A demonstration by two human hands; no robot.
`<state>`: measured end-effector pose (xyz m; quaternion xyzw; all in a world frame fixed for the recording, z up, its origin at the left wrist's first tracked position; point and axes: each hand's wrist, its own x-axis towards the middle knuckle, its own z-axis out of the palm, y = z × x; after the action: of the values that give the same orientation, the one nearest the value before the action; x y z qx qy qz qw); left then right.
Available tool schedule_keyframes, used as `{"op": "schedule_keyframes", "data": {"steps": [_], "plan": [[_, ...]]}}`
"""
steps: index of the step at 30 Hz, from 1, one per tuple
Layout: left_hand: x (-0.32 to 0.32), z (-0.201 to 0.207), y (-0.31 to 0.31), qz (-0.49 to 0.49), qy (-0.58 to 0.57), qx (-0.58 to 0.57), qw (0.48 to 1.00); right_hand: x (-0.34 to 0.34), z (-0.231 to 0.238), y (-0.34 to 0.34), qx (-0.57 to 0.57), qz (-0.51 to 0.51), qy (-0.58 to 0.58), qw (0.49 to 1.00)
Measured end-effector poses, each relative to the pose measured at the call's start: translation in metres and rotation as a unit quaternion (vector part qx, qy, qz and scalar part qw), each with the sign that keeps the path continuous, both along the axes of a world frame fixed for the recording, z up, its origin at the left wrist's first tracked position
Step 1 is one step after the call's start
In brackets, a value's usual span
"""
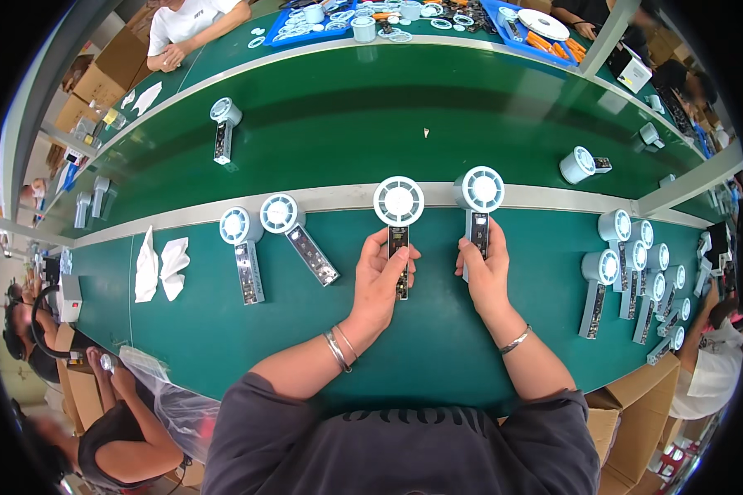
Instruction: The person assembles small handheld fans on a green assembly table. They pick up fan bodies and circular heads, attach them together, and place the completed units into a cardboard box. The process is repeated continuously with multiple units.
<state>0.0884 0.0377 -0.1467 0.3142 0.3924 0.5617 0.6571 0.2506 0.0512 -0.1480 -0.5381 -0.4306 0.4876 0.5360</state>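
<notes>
My left hand (376, 286) is closed round the handle of a white handheld fan (399, 201). The fan stands upright with its round grille facing me, and a dark circuit board shows along the handle. In my right hand (490, 279) is a second handheld fan (481, 190), gripped by its handle, its open side also showing a board. Both are held over the green table (437, 355), side by side and apart. Nearest to my left hand on the table lies another fan (309, 252), with one more fan (246, 268) beside it.
A group of several fans (607, 268) lies at the right. White crumpled tissues (173, 268) are at the left. Beyond a pale rail (338, 199), a green surface (330, 124) carries more fans. Blue trays (305, 33) hold parts at the far side. A cardboard box (644, 404) stands lower right; people sit around.
</notes>
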Motion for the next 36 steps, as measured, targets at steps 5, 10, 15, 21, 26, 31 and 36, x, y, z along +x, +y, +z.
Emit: {"op": "schedule_keyframes", "data": {"steps": [5, 10, 15, 21, 26, 31, 36], "plan": [[0.0005, -0.0003, 0.0001, 0.001, -0.006, 0.000, 1.000, 0.0010, -0.0018, 0.0004, -0.002, 0.000, 0.000, 1.000], [0.0006, -0.0011, -0.0001, 0.003, 0.000, 0.001, 1.000, 0.0014, -0.0017, 0.0004, -0.004, 0.004, -0.003, 1.000], [0.0009, 0.0004, -0.0001, 0.006, 0.005, -0.001, 1.000, -0.0002, 0.0001, -0.0002, -0.003, 0.000, -0.001, 1.000], [-0.0002, 0.0000, -0.0005, 0.006, 0.014, 0.001, 1.000, -0.0014, 0.0001, -0.0005, -0.006, -0.001, -0.005, 1.000], [0.0008, 0.0000, -0.0005, 0.000, 0.013, -0.007, 1.000, -0.0005, -0.0003, -0.0010, -0.006, -0.001, 0.001, 1.000], [0.0039, -0.0006, 0.0011, 0.001, 0.004, -0.004, 1.000, 0.0035, -0.0017, 0.0005, -0.009, -0.003, 0.003, 1.000], [0.0007, -0.0027, 0.0009, 0.024, 0.002, 0.007, 1.000, -0.0002, -0.0037, 0.0006, -0.003, -0.005, -0.002, 1.000]]}}
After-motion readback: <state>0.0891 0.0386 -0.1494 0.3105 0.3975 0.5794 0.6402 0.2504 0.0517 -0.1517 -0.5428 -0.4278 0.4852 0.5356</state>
